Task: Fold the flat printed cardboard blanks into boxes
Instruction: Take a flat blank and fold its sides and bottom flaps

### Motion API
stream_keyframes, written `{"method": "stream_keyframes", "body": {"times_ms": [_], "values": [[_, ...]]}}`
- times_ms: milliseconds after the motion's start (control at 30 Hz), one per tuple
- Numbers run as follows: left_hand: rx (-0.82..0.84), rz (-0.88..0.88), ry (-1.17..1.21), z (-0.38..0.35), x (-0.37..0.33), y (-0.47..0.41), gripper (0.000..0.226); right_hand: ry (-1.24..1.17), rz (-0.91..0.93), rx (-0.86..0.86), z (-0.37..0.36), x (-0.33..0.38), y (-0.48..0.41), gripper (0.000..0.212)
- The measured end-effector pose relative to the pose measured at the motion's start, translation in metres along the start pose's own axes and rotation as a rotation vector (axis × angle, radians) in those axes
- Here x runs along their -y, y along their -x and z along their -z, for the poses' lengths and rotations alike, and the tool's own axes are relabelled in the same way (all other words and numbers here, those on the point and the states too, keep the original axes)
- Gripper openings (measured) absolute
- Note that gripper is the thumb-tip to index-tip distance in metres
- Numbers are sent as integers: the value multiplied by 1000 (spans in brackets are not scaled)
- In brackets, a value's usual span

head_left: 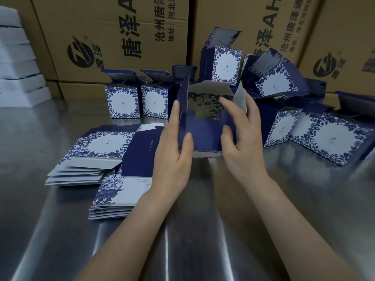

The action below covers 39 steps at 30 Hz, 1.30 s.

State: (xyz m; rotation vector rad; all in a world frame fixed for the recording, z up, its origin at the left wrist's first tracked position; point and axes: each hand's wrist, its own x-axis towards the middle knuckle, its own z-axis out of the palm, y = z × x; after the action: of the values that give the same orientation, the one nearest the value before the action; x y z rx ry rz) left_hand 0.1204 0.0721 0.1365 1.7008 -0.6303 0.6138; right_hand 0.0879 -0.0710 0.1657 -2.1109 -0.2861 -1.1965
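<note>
Gripping the half-formed box (205, 131) at the middle of the scene, low over or on the steel table (203, 230) (which, I cannot tell), the left hand (174, 147) pinches its left corner, thumb flat on the near dark-blue wall and fingers straight up the outer side; the right hand (241, 134) holds the right side, thumb on the near wall, forefinger reaching over into the open end, its other fingers hidden behind the upright grey side flap (241, 102); the end flaps stand loose and unlocked, so closing this end looks to be the step in hand. Tucking the flaps in the wrong order could jam the notched panel and crease or tear the thin card; too hard a squeeze from the thumbs could bow the near wall and skew the box out of square; a slack grip could let it spring flat again; the left forearm lies close by the near stack of flat blanks (113, 197), which could slide on the slick steel if brushed; a wide swing could topple the finished boxes (122, 102) standing just beyond on the far left.
</note>
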Motion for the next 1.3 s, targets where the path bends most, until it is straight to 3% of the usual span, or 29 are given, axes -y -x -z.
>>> {"method": "stream_keyframes", "body": {"times_ms": [367,733,867,1033,1133,1300], "values": [[184,-89,-170,-8,3,8,51,159,0,-148,12,0,-11,48],[77,-36,-102,-10,4,9,44,63,53,-128,13,-7,-8,49],[-38,-24,-82,-9,4,7,36,9,-65,-154,7,-12,-7,47],[-144,11,-35,-5,-1,5,31,-320,-338,-171,4,-14,-7,61],[-153,54,43,-2,-5,3,39,-528,-524,-89,0,-17,-8,54],[-202,231,173,1,-10,-2,42,-641,-544,36,-6,-19,-5,46]]}}
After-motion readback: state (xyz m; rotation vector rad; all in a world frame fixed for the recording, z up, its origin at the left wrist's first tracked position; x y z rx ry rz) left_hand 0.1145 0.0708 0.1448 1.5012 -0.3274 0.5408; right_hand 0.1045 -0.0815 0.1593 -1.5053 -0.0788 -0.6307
